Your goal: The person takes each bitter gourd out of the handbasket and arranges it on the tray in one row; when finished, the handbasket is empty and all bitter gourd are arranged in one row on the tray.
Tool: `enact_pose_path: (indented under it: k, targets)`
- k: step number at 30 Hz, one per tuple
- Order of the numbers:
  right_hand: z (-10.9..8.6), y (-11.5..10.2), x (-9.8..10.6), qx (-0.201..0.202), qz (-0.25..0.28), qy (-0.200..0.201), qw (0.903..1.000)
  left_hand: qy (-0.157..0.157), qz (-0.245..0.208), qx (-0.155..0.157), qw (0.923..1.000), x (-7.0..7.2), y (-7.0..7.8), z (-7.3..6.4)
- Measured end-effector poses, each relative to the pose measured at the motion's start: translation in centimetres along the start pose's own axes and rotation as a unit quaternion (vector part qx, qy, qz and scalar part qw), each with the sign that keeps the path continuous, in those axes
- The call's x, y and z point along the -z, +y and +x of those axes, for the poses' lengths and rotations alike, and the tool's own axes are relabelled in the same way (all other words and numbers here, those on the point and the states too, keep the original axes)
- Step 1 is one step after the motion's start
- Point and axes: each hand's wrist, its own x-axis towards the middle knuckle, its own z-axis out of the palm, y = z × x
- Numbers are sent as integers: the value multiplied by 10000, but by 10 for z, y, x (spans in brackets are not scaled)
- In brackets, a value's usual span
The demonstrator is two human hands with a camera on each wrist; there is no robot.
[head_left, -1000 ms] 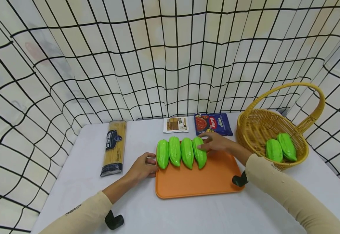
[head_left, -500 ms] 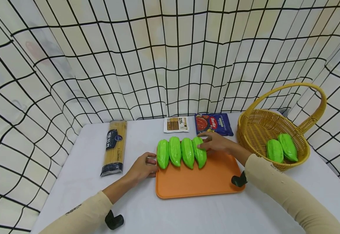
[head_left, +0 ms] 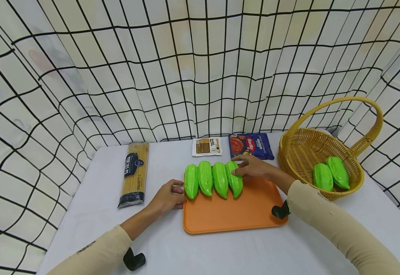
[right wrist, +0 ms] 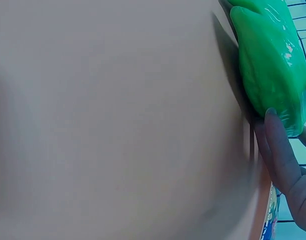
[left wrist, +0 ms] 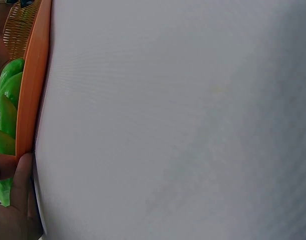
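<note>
Pinching the tray [head_left: 234,215] mid-frame by its left rim, the left hand [head_left: 168,195] seemingly steadies it; the right hand [head_left: 254,168], fingers part-curled, grips the tray's rightmost fruit [head_left: 234,185], probably for alignment.

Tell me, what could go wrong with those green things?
The left hand touches the orange tray: a tug might jolt everything on it. The right hand grips the tray's rightmost green piece; a push might shift the other three. The right sleeve lies close to the basket and could bump it.

the left wrist view's edge crops the green pods [left wrist: 5,115], and the tray [left wrist: 34,80] partly hides the basket [left wrist: 18,32]
</note>
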Motion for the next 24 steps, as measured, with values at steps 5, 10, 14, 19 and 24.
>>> enact_pose_path:
  k: [5,10,14,19,24]
  targets:
    - [0,1,1,-3,-95,-14,10000,26,-27,43,10000,0,0,-1]
    - [1,1,1,32,-147,-35,9999,34,-45,37,10000,-1,1,0]
    - [1,0,0,56,-175,6,9998,48,-81,55,9999,-1,1,1]
    - [-1,-1,0,56,-225,71,9997,43,-45,23,10000,-1,0,1]
    - [-2,-1,0,-18,-228,153,9996,69,-29,40,10000,-1,-1,2]
